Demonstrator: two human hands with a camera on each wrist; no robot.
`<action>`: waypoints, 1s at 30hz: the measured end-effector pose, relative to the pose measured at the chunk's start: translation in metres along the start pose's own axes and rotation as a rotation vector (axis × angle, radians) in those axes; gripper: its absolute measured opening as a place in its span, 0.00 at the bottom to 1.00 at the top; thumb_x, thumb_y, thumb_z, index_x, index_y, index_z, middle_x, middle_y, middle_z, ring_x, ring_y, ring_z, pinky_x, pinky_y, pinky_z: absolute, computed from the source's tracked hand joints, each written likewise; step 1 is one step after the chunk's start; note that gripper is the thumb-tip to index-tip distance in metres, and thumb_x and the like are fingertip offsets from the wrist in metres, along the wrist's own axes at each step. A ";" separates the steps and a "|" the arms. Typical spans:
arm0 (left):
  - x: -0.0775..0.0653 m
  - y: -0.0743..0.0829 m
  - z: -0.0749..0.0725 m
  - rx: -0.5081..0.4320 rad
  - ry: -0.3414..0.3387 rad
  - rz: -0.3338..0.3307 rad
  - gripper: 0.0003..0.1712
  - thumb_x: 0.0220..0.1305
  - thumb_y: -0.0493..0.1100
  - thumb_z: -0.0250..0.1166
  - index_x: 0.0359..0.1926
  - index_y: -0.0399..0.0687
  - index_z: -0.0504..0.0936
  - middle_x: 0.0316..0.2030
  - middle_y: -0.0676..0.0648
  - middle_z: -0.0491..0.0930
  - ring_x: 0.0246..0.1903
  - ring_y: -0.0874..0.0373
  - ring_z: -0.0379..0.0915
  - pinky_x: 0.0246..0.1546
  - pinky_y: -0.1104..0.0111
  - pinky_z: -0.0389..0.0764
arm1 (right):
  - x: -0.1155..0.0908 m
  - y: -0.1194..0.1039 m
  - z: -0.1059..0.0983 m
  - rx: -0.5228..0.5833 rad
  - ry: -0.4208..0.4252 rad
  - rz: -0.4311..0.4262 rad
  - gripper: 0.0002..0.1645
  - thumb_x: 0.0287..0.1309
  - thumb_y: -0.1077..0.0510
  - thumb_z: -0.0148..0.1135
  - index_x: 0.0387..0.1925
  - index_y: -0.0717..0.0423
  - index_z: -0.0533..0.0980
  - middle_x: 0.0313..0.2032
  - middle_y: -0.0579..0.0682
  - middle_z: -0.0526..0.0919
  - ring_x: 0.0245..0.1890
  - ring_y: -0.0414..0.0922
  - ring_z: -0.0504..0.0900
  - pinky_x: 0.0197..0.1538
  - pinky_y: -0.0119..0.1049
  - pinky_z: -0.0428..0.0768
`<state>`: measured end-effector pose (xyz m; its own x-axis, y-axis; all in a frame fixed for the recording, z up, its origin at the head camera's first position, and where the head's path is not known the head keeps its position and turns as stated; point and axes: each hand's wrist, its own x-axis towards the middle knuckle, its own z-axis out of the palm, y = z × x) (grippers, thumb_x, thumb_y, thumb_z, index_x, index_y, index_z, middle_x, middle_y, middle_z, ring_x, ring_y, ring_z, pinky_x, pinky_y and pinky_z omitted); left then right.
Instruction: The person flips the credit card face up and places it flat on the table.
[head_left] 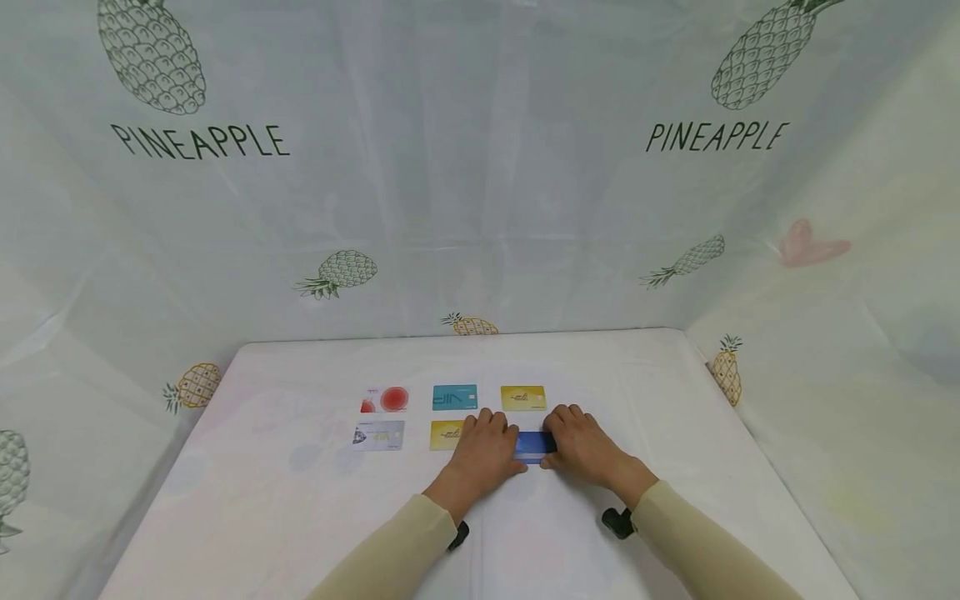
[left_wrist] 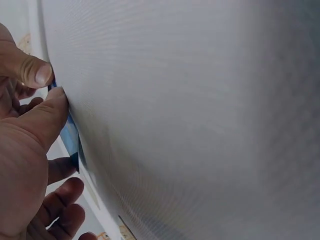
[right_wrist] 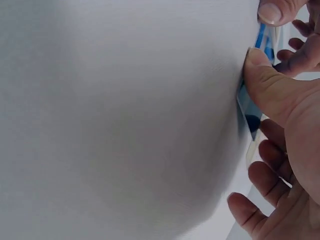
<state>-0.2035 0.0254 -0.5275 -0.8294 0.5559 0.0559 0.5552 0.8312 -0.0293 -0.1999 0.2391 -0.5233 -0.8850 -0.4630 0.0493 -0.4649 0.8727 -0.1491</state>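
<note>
A blue card (head_left: 532,443) lies at the right end of the nearer row of cards on the white tabletop. My left hand (head_left: 483,454) pinches its left side between thumb and fingers, and my right hand (head_left: 587,446) grips the right side the same way. The left wrist view shows the card's edge (left_wrist: 70,135) between thumb and a finger. In the right wrist view the card (right_wrist: 248,107) sits close against the table surface. Partly behind the left hand is a yellow card (head_left: 446,435); another yellow card (head_left: 523,398) lies just beyond the blue one.
Further left lie a silver card (head_left: 378,435), a red-and-white card (head_left: 385,400) and a teal card (head_left: 455,397), all flat. White cloth (head_left: 480,192) printed with pineapples rises behind the table (head_left: 300,517) and along both sides. A black device (head_left: 617,523) sits under the right wrist.
</note>
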 end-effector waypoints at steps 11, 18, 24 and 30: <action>0.002 -0.001 -0.003 -0.010 0.012 -0.007 0.40 0.60 0.71 0.73 0.61 0.48 0.82 0.50 0.49 0.78 0.50 0.52 0.67 0.52 0.57 0.72 | -0.004 0.003 0.004 -0.027 0.039 -0.044 0.31 0.57 0.43 0.79 0.52 0.57 0.77 0.51 0.49 0.78 0.48 0.46 0.71 0.51 0.44 0.75; 0.003 -0.001 -0.002 0.014 0.026 0.000 0.39 0.58 0.69 0.73 0.60 0.48 0.81 0.48 0.49 0.76 0.49 0.52 0.66 0.54 0.55 0.72 | -0.007 0.003 0.005 -0.074 0.134 -0.108 0.31 0.54 0.42 0.81 0.50 0.56 0.78 0.47 0.48 0.78 0.44 0.44 0.69 0.47 0.41 0.74; 0.003 -0.001 -0.002 0.029 0.020 -0.005 0.41 0.58 0.70 0.74 0.61 0.48 0.80 0.50 0.50 0.76 0.50 0.52 0.66 0.54 0.56 0.72 | -0.010 0.004 0.009 -0.109 0.191 -0.127 0.37 0.51 0.39 0.80 0.52 0.57 0.76 0.49 0.48 0.77 0.46 0.45 0.72 0.51 0.43 0.78; 0.000 -0.003 -0.005 0.030 0.060 0.005 0.40 0.58 0.70 0.73 0.61 0.49 0.80 0.52 0.50 0.77 0.51 0.51 0.67 0.52 0.56 0.71 | -0.010 0.004 0.011 -0.115 0.184 -0.125 0.36 0.54 0.39 0.78 0.56 0.56 0.76 0.52 0.48 0.77 0.50 0.45 0.73 0.55 0.44 0.78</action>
<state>-0.2046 0.0224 -0.5220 -0.8211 0.5591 0.1151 0.5560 0.8290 -0.0599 -0.1926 0.2458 -0.5356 -0.8056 -0.5414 0.2406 -0.5613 0.8275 -0.0175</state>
